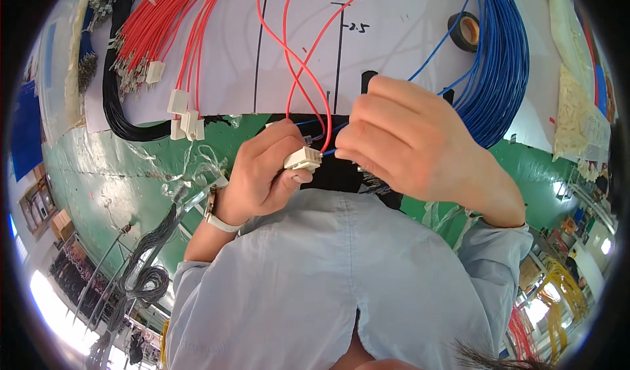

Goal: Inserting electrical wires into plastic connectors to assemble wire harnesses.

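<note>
My left hand pinches a white plastic connector housing between thumb and fingers, in front of my chest. Red wires rise from the housing, cross one another and run up over the white board. Close beside it, on the right, my right hand is closed with its fingertips on a blue wire that meets the housing's side. How far the wire sits inside the housing cannot be made out. A thick bundle of blue wires hangs over the board to the right of my right hand.
The white board carries black marked lines and a roll of black tape. At the left lie a bundle of red wires, several white connectors and a black cable bundle. Pale connectors fill a bag at the right.
</note>
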`<state>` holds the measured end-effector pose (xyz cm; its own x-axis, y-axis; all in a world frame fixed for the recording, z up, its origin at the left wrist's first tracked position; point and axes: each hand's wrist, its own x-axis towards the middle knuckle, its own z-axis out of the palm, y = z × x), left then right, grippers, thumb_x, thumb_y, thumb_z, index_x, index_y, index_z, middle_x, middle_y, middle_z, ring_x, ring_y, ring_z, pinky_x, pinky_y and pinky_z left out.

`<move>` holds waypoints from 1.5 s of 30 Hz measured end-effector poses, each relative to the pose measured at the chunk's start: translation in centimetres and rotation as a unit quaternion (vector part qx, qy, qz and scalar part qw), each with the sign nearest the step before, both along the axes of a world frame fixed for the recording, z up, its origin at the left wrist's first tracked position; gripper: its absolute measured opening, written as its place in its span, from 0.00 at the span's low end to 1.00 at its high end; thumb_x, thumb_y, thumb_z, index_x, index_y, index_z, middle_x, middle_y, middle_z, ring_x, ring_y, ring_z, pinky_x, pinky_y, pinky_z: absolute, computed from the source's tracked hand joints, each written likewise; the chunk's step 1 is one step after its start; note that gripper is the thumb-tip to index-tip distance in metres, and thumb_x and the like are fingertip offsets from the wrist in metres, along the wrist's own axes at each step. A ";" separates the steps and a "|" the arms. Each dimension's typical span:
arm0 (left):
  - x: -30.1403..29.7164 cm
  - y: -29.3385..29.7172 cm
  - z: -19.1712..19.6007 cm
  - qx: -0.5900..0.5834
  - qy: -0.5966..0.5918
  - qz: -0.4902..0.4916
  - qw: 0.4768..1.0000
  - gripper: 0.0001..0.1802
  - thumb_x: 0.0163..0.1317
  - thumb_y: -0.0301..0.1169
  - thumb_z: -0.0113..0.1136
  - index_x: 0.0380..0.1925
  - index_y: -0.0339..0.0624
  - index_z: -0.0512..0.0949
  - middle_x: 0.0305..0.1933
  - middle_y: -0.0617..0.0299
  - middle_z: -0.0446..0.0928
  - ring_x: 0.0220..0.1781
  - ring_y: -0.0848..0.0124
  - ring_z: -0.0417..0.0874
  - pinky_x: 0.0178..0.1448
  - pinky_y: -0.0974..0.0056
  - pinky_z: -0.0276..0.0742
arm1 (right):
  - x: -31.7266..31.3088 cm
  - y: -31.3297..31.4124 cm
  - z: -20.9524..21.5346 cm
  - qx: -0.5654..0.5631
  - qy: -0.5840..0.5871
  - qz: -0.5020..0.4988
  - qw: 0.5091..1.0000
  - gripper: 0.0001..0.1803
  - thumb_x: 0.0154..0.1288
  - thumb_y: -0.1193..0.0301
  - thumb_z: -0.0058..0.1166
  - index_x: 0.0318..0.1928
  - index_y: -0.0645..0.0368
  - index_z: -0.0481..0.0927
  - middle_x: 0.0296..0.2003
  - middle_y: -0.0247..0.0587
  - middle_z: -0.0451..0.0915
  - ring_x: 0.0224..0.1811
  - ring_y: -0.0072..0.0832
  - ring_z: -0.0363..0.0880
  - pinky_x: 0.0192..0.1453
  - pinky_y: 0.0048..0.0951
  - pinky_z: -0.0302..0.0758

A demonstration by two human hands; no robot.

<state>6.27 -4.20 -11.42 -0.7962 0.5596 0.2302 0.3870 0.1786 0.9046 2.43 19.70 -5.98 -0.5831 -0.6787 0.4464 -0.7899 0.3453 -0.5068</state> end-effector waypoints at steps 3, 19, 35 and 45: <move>-0.2 0.5 0.4 -0.025 -0.007 -0.024 0.999 0.16 0.60 0.36 0.66 0.31 0.34 0.73 0.30 0.52 0.70 0.27 0.57 0.71 0.29 0.58 0.69 | 0.2 -0.1 -1.0 -0.021 0.007 0.030 0.999 0.13 0.44 0.73 0.67 0.30 0.62 0.77 0.26 0.36 0.69 0.27 0.32 0.68 0.27 0.30 0.68; 0.2 -3.4 1.9 -0.401 0.299 0.356 0.789 0.18 0.51 0.28 0.74 0.41 0.40 0.78 0.43 0.55 0.77 0.40 0.59 0.78 0.44 0.55 0.74 | 5.4 2.6 -3.3 0.405 -0.024 0.036 0.913 0.06 0.45 0.73 0.56 0.27 0.60 0.79 0.32 0.39 0.73 0.39 0.32 0.73 0.41 0.29 0.74; 3.2 -4.4 1.8 -0.105 -0.020 0.512 0.852 0.14 0.61 0.19 0.65 0.47 0.33 0.79 0.43 0.54 0.84 0.45 0.74 0.83 0.44 0.72 0.79 | 3.5 1.3 -0.7 0.001 -0.083 0.012 0.996 0.11 0.46 0.79 0.64 0.32 0.62 0.77 0.31 0.38 0.73 0.30 0.31 0.75 0.26 0.27 0.72; 3.4 -3.4 1.6 0.351 -0.510 0.170 0.767 0.31 0.65 0.46 0.61 0.55 0.28 0.71 0.45 0.55 0.73 0.33 0.78 0.69 0.28 0.77 0.64 | 2.5 -0.5 0.9 -0.015 -0.198 -0.017 0.980 0.08 0.56 0.74 0.62 0.33 0.58 0.75 0.28 0.33 0.72 0.24 0.31 0.76 0.23 0.32 0.71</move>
